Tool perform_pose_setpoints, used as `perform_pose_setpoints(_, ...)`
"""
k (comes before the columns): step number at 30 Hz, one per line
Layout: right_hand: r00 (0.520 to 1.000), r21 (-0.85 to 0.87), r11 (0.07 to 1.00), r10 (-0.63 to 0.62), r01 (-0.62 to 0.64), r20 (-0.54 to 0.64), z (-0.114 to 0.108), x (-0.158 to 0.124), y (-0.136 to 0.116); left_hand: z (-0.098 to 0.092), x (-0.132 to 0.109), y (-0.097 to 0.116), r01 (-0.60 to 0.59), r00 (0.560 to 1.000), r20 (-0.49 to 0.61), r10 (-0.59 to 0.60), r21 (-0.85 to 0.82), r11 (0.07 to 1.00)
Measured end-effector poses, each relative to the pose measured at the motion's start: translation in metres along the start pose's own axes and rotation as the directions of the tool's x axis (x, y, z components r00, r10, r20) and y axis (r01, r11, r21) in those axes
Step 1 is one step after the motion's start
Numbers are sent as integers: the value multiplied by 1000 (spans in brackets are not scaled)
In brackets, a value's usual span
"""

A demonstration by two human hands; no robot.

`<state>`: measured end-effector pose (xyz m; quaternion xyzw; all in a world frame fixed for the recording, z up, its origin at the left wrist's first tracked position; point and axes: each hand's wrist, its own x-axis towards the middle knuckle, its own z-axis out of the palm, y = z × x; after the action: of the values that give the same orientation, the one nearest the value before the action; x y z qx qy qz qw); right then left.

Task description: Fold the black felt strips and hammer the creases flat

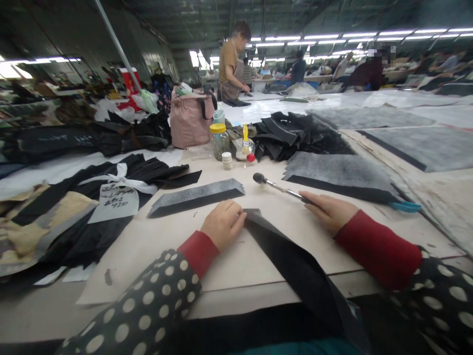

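Observation:
My left hand is closed at the near end of the tabletop work, its fingers on the end of a long black strip. That strip slants down to the right and drops over the table edge towards my lap. In my right hand is a hammer with a rounded dark head and metal shaft, its head pointing left above the board. Just beyond my left hand lies a flat piece with a grey face and black border. A stack of similar grey-and-black pieces lies beyond the hammer.
At the back stand a yellow-lidded jar, a small white bottle, a yellow-handled brush and a pink bag. Black pieces tied with a labelled white strip lie left. Blue-handled scissors lie right. A co-worker stands beyond.

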<state>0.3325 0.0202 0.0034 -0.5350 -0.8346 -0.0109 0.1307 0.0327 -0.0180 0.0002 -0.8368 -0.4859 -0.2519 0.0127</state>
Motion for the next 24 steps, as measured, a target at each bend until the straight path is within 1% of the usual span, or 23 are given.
perform_pose_setpoints(1,1000,-39,999,-12,12,-2,3,4,5,-1,3,-2,20,1000,-23,-20,-15,1000)
perform_pose_setpoints(3,996,-68,995,-80,76,-51,6,11,6,-4,11,-5,32,999,-41,-34,-28,999)
perform_pose_setpoints(5,983,-5,988,-155,156,-99,4,16,-7,-9,20,-4,28,998,-53,-29,-16,999)
perform_pose_setpoints(6,981,58,983,-167,173,-98,1,18,-17,-11,25,-2,30,997,-64,-30,-5,1000)
perform_pose_setpoints(7,984,137,975,-166,174,-66,-2,19,-30,-13,30,1,34,996,-79,-34,3,999)
perform_pose_setpoints(8,989,211,966,-150,147,-4,-4,20,-43,-14,35,4,39,995,-95,-39,6,999)
perform_pose_setpoints(10,984,285,956,-118,76,135,-6,22,-69,-10,43,9,36,994,-101,-37,-16,999)
perform_pose_setpoints(12,969,288,956,-119,53,217,-4,23,-87,-1,47,10,13,998,-59,-18,-73,997)
perform_pose_setpoints(13,965,286,956,-129,60,228,-2,23,-93,4,47,9,5,1000,-18,-7,-107,994)
perform_pose_setpoints(15,965,308,948,-149,77,216,4,23,-98,14,45,5,7,997,77,5,-164,986)
perform_pose_setpoints(17,967,372,926,-154,70,201,9,22,-97,18,41,0,43,989,149,-12,-212,976)
perform_pose_setpoints(19,965,461,887,-146,29,220,14,22,-94,16,39,-4,101,977,208,-41,-287,952)
perform_pose_setpoints(21,962,572,820,-135,-27,238,18,24,-92,11,39,-7,178,963,257,-79,-390,904)
perform_pose_setpoints(23,961,692,715,-114,-96,252,20,29,-90,7,42,-8,253,956,262,-133,-500,828)
perform_pose_setpoints(24,959,750,646,-97,-143,266,20,32,-90,6,43,-8,275,957,238,-166,-557,784)
